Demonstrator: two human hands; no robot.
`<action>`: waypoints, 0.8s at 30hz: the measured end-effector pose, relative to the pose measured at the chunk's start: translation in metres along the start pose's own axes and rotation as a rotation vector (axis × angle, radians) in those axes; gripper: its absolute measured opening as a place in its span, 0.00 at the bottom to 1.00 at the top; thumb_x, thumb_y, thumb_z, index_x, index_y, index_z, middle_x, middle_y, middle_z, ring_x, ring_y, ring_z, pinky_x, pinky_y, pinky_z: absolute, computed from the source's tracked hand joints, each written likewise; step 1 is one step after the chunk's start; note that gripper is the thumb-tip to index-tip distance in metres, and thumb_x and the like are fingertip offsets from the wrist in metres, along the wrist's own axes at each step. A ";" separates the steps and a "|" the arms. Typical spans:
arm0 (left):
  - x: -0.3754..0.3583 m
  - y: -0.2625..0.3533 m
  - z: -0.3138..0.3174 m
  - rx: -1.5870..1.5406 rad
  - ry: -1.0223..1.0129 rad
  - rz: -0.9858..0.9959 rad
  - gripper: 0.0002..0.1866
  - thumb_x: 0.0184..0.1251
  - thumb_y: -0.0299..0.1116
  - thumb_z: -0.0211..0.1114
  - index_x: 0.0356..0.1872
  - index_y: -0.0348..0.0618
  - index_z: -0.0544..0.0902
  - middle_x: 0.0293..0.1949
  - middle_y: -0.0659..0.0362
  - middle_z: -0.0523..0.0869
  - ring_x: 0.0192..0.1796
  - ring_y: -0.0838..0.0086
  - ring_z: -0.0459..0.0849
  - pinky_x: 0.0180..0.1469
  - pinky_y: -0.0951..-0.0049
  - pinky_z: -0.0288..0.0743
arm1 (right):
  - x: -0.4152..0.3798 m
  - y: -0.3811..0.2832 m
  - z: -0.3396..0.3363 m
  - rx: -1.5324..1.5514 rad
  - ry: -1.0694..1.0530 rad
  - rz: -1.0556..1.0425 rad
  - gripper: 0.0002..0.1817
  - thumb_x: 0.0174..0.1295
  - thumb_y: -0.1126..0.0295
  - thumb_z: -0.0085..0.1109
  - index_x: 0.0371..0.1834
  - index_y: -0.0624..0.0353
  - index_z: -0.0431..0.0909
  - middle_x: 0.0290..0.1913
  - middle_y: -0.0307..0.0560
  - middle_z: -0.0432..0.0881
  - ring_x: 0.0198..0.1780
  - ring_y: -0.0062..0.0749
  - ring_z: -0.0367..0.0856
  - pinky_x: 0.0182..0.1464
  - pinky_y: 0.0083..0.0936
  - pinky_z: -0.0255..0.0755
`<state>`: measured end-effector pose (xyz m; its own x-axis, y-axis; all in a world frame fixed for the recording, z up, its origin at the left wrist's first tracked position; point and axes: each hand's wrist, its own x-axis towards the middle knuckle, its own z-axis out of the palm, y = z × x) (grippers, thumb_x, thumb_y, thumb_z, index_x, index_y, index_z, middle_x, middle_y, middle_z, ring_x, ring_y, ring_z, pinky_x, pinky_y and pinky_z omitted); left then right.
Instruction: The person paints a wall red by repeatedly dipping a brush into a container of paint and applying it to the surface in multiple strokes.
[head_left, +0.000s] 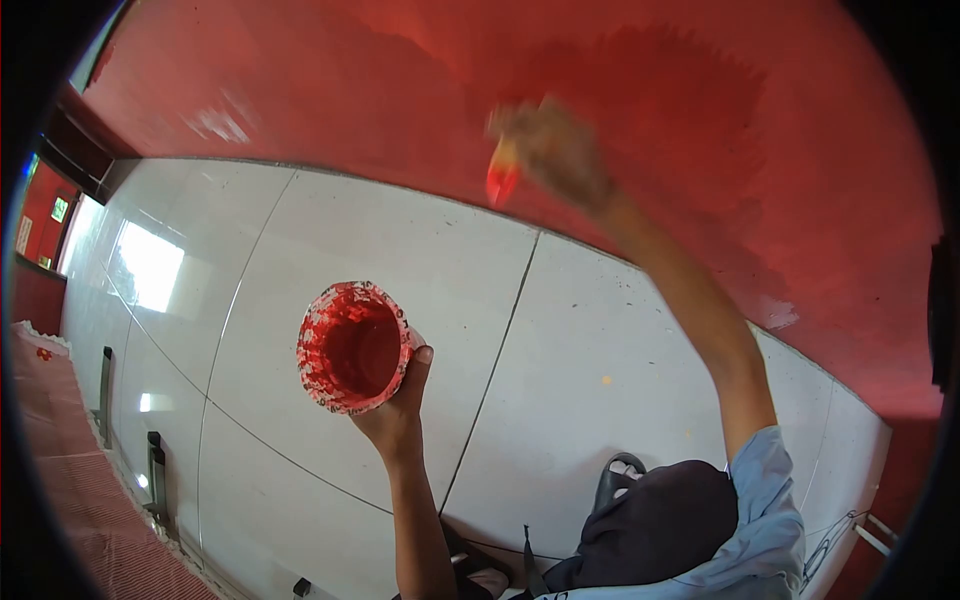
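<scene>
My left hand (402,400) holds a paint-smeared cup (312,352) from its right side and underneath, thumb at the rim. Red paint lies inside the cup, which is tipped so that its opening faces me. Higher up and to the right, my right hand (552,150), blurred by motion, is closed on a brush (503,172) with a yellowish part and a bright red end pointing down. That hand is in front of the red wall (400,120). A darker red patch spreads over the wall around and to the right of the hand; whether the brush touches the wall cannot be told.
White floor tiles (300,230) run below the wall. A pink cloth with a lace edge (80,460) hangs at the lower left, near dark metal legs (157,475). My sandalled foot (622,475) and dark-clothed knee are at the bottom. Thin cables (825,545) lie at the lower right.
</scene>
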<state>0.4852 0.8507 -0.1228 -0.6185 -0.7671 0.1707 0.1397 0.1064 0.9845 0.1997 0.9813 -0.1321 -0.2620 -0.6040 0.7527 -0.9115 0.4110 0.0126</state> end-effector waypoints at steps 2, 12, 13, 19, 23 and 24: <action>0.001 -0.004 -0.001 0.014 0.011 0.001 0.24 0.46 0.23 0.75 0.47 0.39 0.76 0.43 0.60 0.82 0.45 0.73 0.80 0.51 0.72 0.74 | 0.051 -0.003 -0.054 -0.232 0.211 -0.034 0.12 0.56 0.71 0.58 0.42 0.43 0.83 0.36 0.25 0.79 0.33 0.27 0.72 0.30 0.21 0.75; -0.003 0.001 0.002 0.020 -0.019 0.014 0.29 0.44 0.28 0.78 0.50 0.40 0.75 0.45 0.59 0.82 0.47 0.72 0.81 0.51 0.70 0.76 | -0.064 -0.023 0.030 -0.218 -0.393 -0.142 0.13 0.56 0.73 0.55 0.42 0.45 0.82 0.36 0.34 0.78 0.37 0.29 0.76 0.41 0.25 0.77; -0.003 0.000 0.001 0.041 -0.025 0.019 0.30 0.44 0.28 0.79 0.51 0.40 0.74 0.45 0.59 0.82 0.47 0.72 0.81 0.51 0.70 0.76 | -0.061 -0.016 0.032 -0.235 -0.355 -0.125 0.12 0.56 0.73 0.56 0.41 0.45 0.82 0.36 0.34 0.78 0.36 0.30 0.76 0.40 0.23 0.76; -0.001 -0.007 -0.003 0.062 -0.033 -0.023 0.32 0.43 0.30 0.80 0.52 0.40 0.74 0.46 0.59 0.82 0.47 0.71 0.81 0.50 0.70 0.78 | 0.072 -0.008 -0.058 -0.271 0.346 -0.089 0.16 0.52 0.75 0.58 0.43 0.41 0.82 0.28 0.31 0.77 0.27 0.26 0.72 0.30 0.23 0.73; -0.002 -0.012 0.003 0.053 -0.062 -0.036 0.32 0.42 0.30 0.80 0.51 0.40 0.74 0.46 0.59 0.82 0.46 0.71 0.82 0.49 0.70 0.78 | 0.031 -0.014 -0.041 -0.452 0.148 -0.063 0.13 0.53 0.74 0.59 0.39 0.41 0.82 0.35 0.28 0.78 0.37 0.24 0.76 0.27 0.20 0.75; -0.002 -0.012 0.004 0.049 -0.070 -0.025 0.32 0.42 0.30 0.80 0.51 0.40 0.75 0.46 0.59 0.82 0.47 0.71 0.82 0.50 0.70 0.78 | 0.003 -0.013 -0.023 -0.393 0.036 -0.102 0.12 0.53 0.73 0.58 0.39 0.42 0.82 0.36 0.28 0.78 0.39 0.25 0.76 0.29 0.21 0.76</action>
<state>0.4820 0.8537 -0.1351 -0.6738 -0.7242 0.1464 0.0860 0.1199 0.9891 0.2182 0.9898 -0.1144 -0.1583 -0.6337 0.7572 -0.7396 0.5842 0.3342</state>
